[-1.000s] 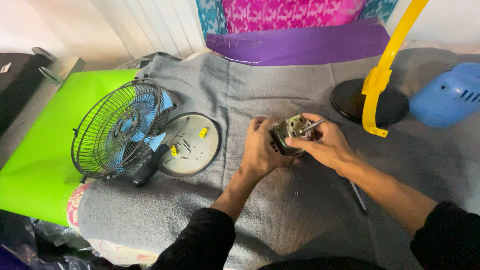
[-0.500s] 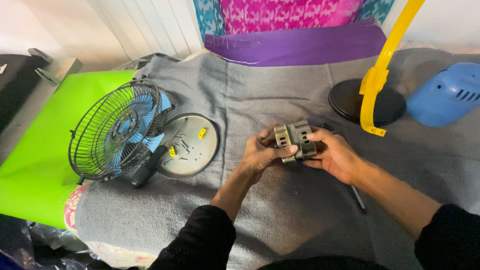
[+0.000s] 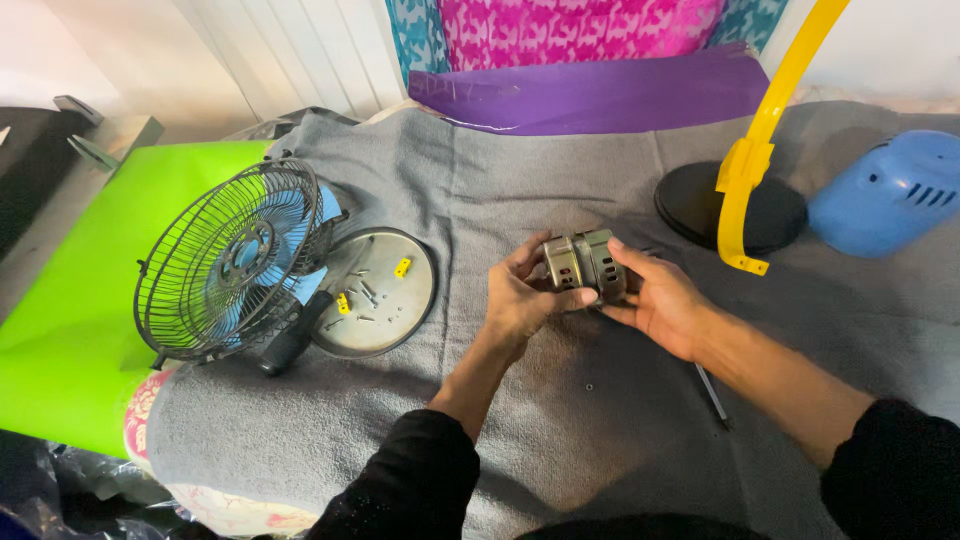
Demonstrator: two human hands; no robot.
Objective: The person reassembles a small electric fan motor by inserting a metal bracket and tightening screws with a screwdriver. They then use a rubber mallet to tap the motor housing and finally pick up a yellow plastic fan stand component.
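Both hands, left hand (image 3: 520, 300) and right hand (image 3: 665, 300), pinch a grey metal fan motor (image 3: 585, 265) between fingers above a grey blanket (image 3: 520, 180). At nine o'clock lie a screw tray (image 3: 385, 300) and caged fan (image 3: 225, 265); at two o'clock, a yellow stand (image 3: 760, 150) and blue housing (image 3: 885, 190).

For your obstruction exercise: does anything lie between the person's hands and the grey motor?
Nothing visible does. The left hand and right hand already grip the motor directly, holding it above the grey cloth.
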